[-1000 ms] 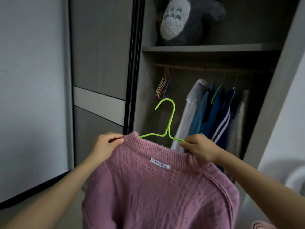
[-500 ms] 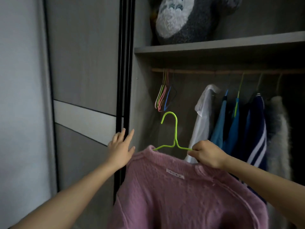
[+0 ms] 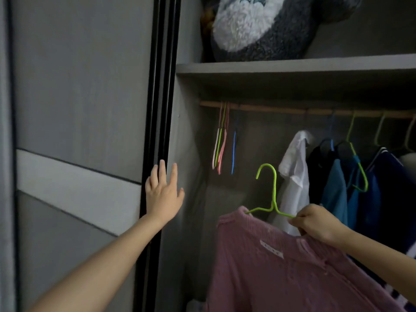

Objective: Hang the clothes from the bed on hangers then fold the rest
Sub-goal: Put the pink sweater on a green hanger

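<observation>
A pink knitted sweater [image 3: 281, 273] hangs on a lime-green hanger [image 3: 273, 194], low in front of the open wardrobe. My right hand [image 3: 315, 222] grips the hanger's right arm together with the sweater's shoulder. My left hand [image 3: 163, 192] is off the sweater, fingers straight, flat against the black edge of the sliding door [image 3: 161, 113]. The wooden rail [image 3: 270, 108] runs above, under the shelf.
Several empty hangers [image 3: 221, 143] hang at the rail's left end. A white shirt [image 3: 292, 176], blue tops [image 3: 337, 192] and a navy striped jacket [image 3: 391, 188] fill the right side. A grey plush toy [image 3: 258, 25] sits on the shelf [image 3: 292, 65]. A gap lies between the empty hangers and the shirt.
My left hand let go of the sweater's collar and moved up left to the door edge. The view came closer to the wardrobe; my right hand alone now carries hanger and sweater.
</observation>
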`<state>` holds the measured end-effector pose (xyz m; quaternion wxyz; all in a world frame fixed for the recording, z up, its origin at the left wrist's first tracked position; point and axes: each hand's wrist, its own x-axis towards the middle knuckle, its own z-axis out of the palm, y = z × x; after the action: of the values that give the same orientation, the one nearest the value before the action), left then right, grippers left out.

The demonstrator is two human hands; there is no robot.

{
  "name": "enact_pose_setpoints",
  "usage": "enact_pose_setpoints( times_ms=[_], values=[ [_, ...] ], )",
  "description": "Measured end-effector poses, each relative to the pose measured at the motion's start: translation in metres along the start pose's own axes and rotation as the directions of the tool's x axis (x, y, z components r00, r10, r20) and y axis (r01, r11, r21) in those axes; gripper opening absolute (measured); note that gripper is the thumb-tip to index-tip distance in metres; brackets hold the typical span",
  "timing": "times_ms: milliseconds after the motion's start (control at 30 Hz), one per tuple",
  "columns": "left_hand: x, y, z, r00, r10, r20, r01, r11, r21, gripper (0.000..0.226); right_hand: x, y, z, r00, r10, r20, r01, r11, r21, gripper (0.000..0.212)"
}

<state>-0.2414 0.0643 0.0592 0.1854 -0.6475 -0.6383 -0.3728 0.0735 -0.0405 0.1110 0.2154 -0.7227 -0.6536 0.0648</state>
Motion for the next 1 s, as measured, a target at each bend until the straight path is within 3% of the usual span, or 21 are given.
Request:
enact_pose_setpoints(
  times_ms=[133,267,367,633,700,1000],
  values=[
    [0.057,-0.010,0.019,0.996,0.080,-0.046,-0.081,0.996,-0.019,0.071,0.017,-0.012,-0.012,0.979,0.157,-0.133,-0.143,0.984,0.104,0.042],
    [0.101,-0.030,0.025,0.960,0.157,-0.232,-0.191,0.973,-0.132,0.070,0.036,-0.033,-0.027,0.909,0.303,-0.287,-0.238,0.941,0.238,0.043],
    [0.122,-0.039,0.029,0.908,0.283,-0.310,-0.329,0.938,-0.109,0.071,0.051,-0.052,-0.037,0.851,0.373,-0.369,-0.264,0.912,0.312,0.038],
    [0.140,-0.041,0.060,0.827,0.354,-0.436,-0.455,0.878,-0.151,0.071,0.102,-0.100,-0.047,0.773,0.416,-0.479,-0.203,0.878,0.434,0.030],
    [0.146,-0.041,0.069,0.784,0.372,-0.496,-0.480,0.871,-0.105,0.061,0.123,-0.105,-0.053,0.756,0.406,-0.514,-0.205,0.892,0.403,0.029],
    [0.146,-0.041,0.081,0.706,0.341,-0.621,-0.436,0.900,-0.002,0.060,0.207,-0.103,-0.067,0.693,0.370,-0.618,-0.201,0.923,0.327,0.016]
  ],
)
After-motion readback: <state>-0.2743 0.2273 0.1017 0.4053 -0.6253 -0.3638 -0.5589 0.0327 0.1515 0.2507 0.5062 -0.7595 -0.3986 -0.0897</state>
